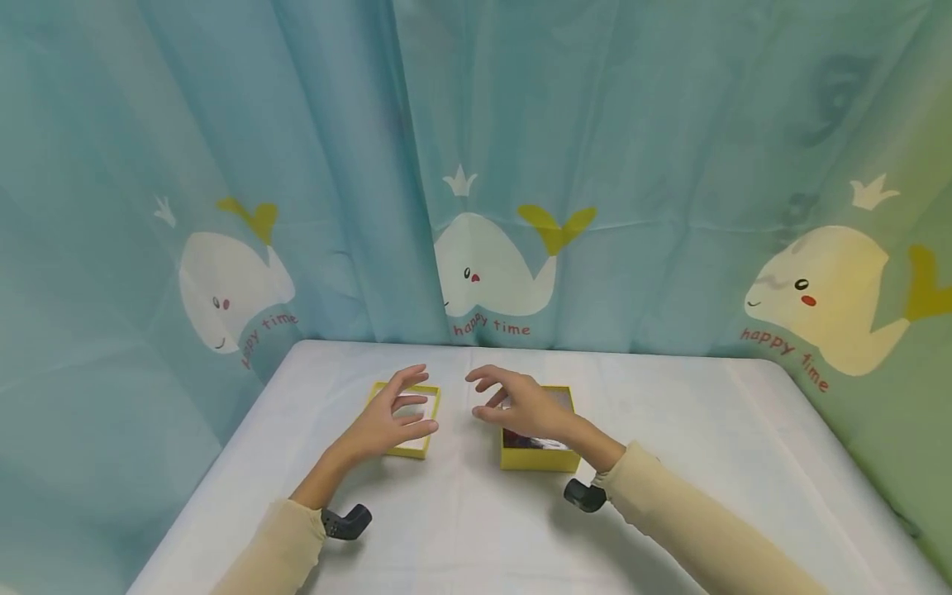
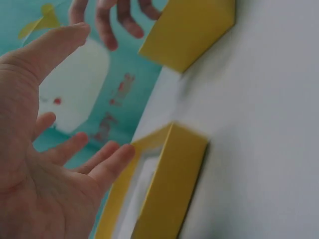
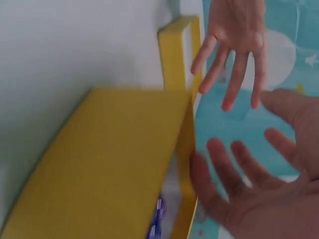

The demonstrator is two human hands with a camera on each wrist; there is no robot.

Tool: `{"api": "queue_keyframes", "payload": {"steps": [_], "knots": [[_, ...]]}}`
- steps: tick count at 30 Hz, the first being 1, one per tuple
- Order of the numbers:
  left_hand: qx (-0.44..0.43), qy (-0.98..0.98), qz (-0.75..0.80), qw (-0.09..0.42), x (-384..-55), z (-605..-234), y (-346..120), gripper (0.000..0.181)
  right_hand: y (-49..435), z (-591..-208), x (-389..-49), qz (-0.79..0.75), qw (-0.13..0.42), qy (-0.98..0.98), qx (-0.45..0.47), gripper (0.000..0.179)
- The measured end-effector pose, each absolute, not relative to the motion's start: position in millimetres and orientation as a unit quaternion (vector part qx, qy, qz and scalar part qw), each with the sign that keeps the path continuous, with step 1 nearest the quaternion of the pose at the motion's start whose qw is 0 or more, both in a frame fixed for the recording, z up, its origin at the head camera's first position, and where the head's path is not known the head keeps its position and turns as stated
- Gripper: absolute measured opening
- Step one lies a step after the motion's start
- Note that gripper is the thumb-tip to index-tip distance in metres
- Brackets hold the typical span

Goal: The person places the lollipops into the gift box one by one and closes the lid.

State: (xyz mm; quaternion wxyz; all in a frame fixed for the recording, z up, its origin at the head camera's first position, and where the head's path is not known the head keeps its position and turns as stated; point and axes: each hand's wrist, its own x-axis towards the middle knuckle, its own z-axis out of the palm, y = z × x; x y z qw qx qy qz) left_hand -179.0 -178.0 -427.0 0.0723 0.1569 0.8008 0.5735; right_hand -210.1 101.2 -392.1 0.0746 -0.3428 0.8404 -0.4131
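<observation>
My left hand (image 1: 381,423) hovers over a shallow yellow box lid (image 1: 415,452) that lies inside-up on the table, its inside white. The fingers are spread and loosely bent, with nothing between them. Over a deeper yellow box (image 1: 539,460), my right hand (image 1: 530,406) hangs with relaxed, slightly bent fingers and holds nothing. The box stands without a lid; something dark and shiny (image 1: 521,440) shows inside it, partly hidden by the hand. In the right wrist view a purple, glossy piece (image 3: 158,214) peeks out past the box's edge.
Both boxes stand on a table with a white cover (image 1: 461,512), a gap between them. A teal curtain (image 1: 357,165) with whale prints hangs behind the table and along its sides. Each wrist carries a small black device (image 1: 348,523).
</observation>
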Motion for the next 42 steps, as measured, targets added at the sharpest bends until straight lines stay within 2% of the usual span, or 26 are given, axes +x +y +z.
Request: {"api": "queue_keyframes", "payload": {"steps": [6, 11, 16, 23, 28, 36, 42], "knots": [[0.137, 0.828, 0.543, 0.038, -174, -420, -211, 0.086, 73, -390, -203, -0.398, 0.026, 0.854, -0.335, 0.042], [0.123, 0.852, 0.508, -0.001, -173, -418, -240, 0.085, 53, -390, -200, -0.419, 0.046, 0.853, -0.308, 0.046], [0.084, 0.880, 0.467, -0.007, -176, -423, -258, 0.089, 36, -396, -194, -0.453, 0.081, 0.848, -0.262, 0.053], [0.042, 0.901, 0.430, 0.037, -182, -432, -267, 0.092, 13, -412, -185, -0.518, 0.127, 0.827, -0.178, 0.065], [0.030, 0.907, 0.416, 0.063, -185, -434, -264, 0.093, 1, -428, -181, -0.552, 0.133, 0.812, -0.131, 0.070], [0.002, 0.916, 0.387, 0.106, -190, -431, -257, 0.090, -6, -442, -184, -0.587, 0.133, 0.796, -0.064, 0.074], [-0.006, 0.928, 0.348, 0.131, -195, -431, -252, 0.083, -9, -450, -184, -0.599, 0.152, 0.785, -0.031, 0.068]]}}
